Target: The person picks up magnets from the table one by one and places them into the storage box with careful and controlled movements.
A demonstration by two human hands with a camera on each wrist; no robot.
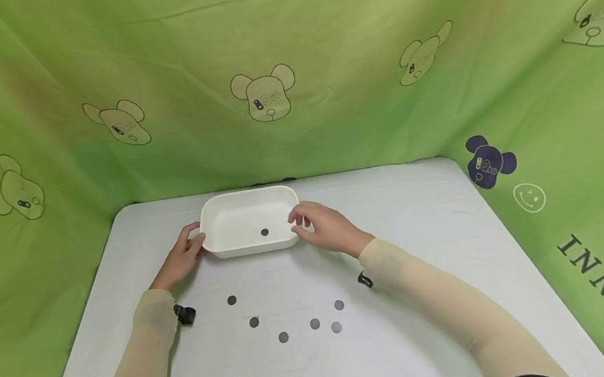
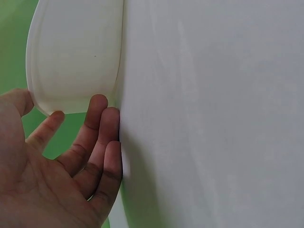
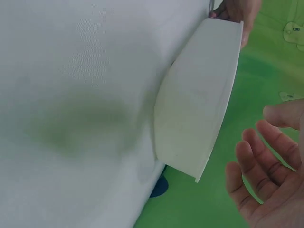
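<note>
White tub [image 1: 253, 250] between hands, end in grip of left hand [image 1: 179, 260], right hand [image 1: 328, 226] relaxed

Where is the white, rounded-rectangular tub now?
In the head view, the tub sits left of centre near the far edge of the white table, between the left hand and right hand.

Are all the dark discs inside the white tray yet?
No, six dark discs lie on the table, with one inside the tray.
</note>
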